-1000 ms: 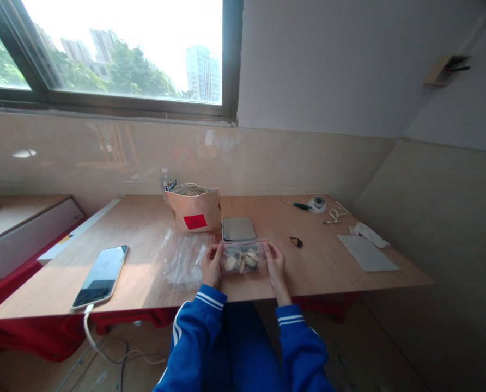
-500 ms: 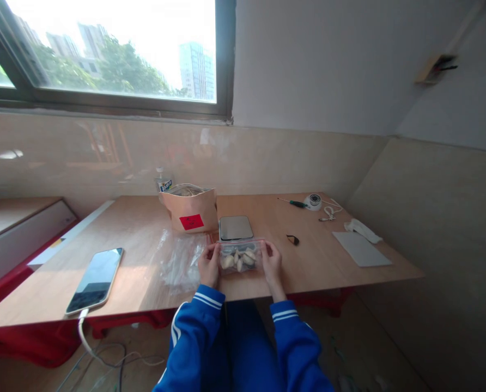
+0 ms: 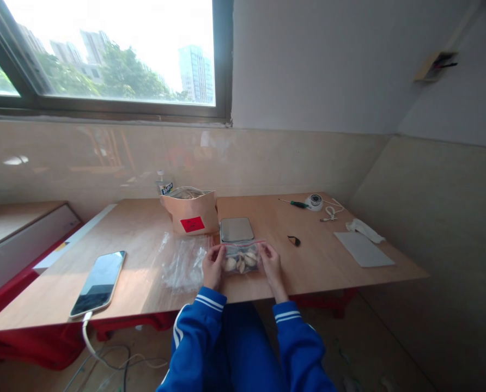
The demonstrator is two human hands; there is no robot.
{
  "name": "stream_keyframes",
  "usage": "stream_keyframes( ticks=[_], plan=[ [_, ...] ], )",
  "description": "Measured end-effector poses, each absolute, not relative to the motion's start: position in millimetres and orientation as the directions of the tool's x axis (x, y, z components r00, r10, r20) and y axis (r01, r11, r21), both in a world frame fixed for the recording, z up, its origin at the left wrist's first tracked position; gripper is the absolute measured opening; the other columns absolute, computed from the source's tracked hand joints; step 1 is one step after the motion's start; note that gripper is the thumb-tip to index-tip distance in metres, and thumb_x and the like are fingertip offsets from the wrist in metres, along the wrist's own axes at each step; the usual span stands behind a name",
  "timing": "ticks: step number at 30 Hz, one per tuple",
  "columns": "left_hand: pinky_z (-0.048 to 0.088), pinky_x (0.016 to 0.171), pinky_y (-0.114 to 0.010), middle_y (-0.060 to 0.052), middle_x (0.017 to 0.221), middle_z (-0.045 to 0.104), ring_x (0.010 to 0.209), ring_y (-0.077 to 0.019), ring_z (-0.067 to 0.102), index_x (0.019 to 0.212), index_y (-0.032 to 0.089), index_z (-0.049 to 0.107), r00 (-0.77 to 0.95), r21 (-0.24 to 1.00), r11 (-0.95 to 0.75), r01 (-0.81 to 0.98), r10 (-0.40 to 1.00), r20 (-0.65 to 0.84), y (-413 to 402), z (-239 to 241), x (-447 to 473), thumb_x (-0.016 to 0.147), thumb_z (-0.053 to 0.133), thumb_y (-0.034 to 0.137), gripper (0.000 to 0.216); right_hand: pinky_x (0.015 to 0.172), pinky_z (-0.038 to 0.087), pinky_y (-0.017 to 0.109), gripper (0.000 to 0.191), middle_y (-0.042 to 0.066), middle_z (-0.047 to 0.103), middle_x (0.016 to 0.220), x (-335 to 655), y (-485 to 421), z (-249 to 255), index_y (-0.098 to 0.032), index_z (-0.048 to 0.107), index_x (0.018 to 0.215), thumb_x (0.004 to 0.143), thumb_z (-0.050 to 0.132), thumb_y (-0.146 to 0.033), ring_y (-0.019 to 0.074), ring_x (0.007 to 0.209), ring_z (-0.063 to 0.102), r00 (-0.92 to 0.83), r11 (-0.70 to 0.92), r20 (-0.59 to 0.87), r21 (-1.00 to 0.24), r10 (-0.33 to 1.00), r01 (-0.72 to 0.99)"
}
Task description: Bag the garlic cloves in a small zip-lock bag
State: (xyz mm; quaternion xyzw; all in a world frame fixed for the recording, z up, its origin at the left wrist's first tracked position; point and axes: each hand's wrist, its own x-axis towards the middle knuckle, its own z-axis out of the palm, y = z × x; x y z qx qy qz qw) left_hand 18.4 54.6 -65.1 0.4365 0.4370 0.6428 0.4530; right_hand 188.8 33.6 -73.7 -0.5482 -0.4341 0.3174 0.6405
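Sunlit table [image 3: 308, 269] below the window [image 3: 124, 60], and left hand [image 3: 213, 267] and right hand [image 3: 271, 265] pinch a clear bag [image 3: 242, 252] by opposite ends, likely to hold its top taut; pale pieces [image 3: 241, 263] inside, scale [image 3: 237, 229] just beyond it.

Head-worn view, forward and down

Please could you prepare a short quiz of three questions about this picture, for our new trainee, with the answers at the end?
1. True or false: the left grip and the right grip hold the same clear bag.
2. What colour is the label on the open brown bag? (a) blue (b) red (c) green
3. What is connected to the phone?
Key: 1. True. 2. b. 3. A pale cable.
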Motion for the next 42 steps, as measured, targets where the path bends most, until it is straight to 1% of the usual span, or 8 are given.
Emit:
stream_keyframes(
  ticks=[12,19,24,36,38,39,41,42],
  plan=[
    [0.045,0.065,-0.026,-0.002,0.068,0.062,0.067,-0.0147,0.057,0.073,0.015,0.064,-0.228,0.965,-0.232,-0.125,0.953,0.199,54,-67,16,0.069,0.068,0.049,0.034,0.067,0.048,0.028,0.037,0.008,0.070,0.085,191,38,-80,-0.014,0.068,0.088,0.076,0.062,-0.049,0.0189,0.076,0.062,0.448,0.240,0.244,-0.969,0.860,0.065],
    [0.047,0.074,-0.028,-0.004,0.083,0.067,0.081,-0.0173,0.060,0.089,0.017,0.067,-0.147,0.956,-0.209,-0.204,0.972,0.181,54,-64,17,0.069,0.068,0.049,0.038,0.063,0.048,0.026,0.034,0.006,0.069,0.082,190,38,-78,-0.015,0.066,0.085,0.077,0.063,-0.048,0.0163,0.069,0.061,0.457,0.271,0.262,-0.961,0.850,0.047],
    [0.046,0.071,-0.027,-0.004,0.076,0.066,0.075,-0.0160,0.060,0.080,0.014,0.066,-0.104,0.965,-0.151,-0.213,0.986,0.131,56,-68,17,0.068,0.070,0.048,0.036,0.066,0.049,0.028,0.036,0.008,0.069,0.084,189,36,-74,-0.014,0.067,0.085,0.076,0.063,-0.049,0.0185,0.074,0.062,0.476,0.242,0.239,-0.969,0.846,0.057],
    [0.049,0.066,-0.026,-0.006,0.076,0.068,0.071,-0.0160,0.062,0.078,0.014,0.067,-0.079,0.966,-0.112,-0.232,0.992,0.096,57,-70,17,0.062,0.076,0.043,0.034,0.067,0.049,0.030,0.037,0.007,0.068,0.080,192,38,-80,-0.015,0.064,0.085,0.078,0.058,-0.051,0.0193,0.073,0.062,0.513,0.205,0.232,-0.973,0.827,0.110],
    [0.049,0.066,-0.026,-0.006,0.076,0.068,0.071,-0.0160,0.062,0.078,0.014,0.068,-0.085,0.968,-0.127,-0.215,0.990,0.111,56,-70,16,0.063,0.076,0.042,0.032,0.070,0.049,0.032,0.037,0.009,0.067,0.088,190,34,-77,-0.015,0.063,0.090,0.081,0.054,-0.050,0.0203,0.078,0.062,0.535,0.213,0.273,-0.962,0.800,0.173],
    [0.049,0.066,-0.026,-0.005,0.076,0.068,0.071,-0.0161,0.062,0.078,0.015,0.069,-0.078,0.969,-0.135,-0.208,0.990,0.122,56,-69,16,0.063,0.076,0.041,0.031,0.073,0.049,0.034,0.037,0.011,0.066,0.096,188,32,-74,-0.015,0.062,0.097,0.083,0.053,-0.048,0.0213,0.083,0.061,0.561,0.230,0.332,-0.942,0.759,0.246],
    [0.049,0.066,-0.027,-0.005,0.075,0.068,0.071,-0.0163,0.062,0.075,0.015,0.069,-0.047,0.969,-0.143,-0.201,0.989,0.137,54,-67,16,0.063,0.076,0.039,0.027,0.084,0.046,0.038,0.040,0.015,0.059,0.113,183,25,-63,-0.015,0.056,0.114,0.086,0.050,-0.043,0.0237,0.098,0.057,0.565,0.268,0.514,-0.845,0.645,0.463],
    [0.049,0.067,-0.027,-0.004,0.074,0.068,0.071,-0.0163,0.062,0.074,0.015,0.069,-0.028,0.969,-0.144,-0.201,0.990,0.141,54,-66,16,0.063,0.076,0.038,0.026,0.089,0.043,0.041,0.041,0.015,0.056,0.119,180,22,-56,-0.016,0.052,0.121,0.087,0.049,-0.039,0.0244,0.106,0.054,0.502,0.285,0.611,-0.763,0.613,0.580]
  ],
)
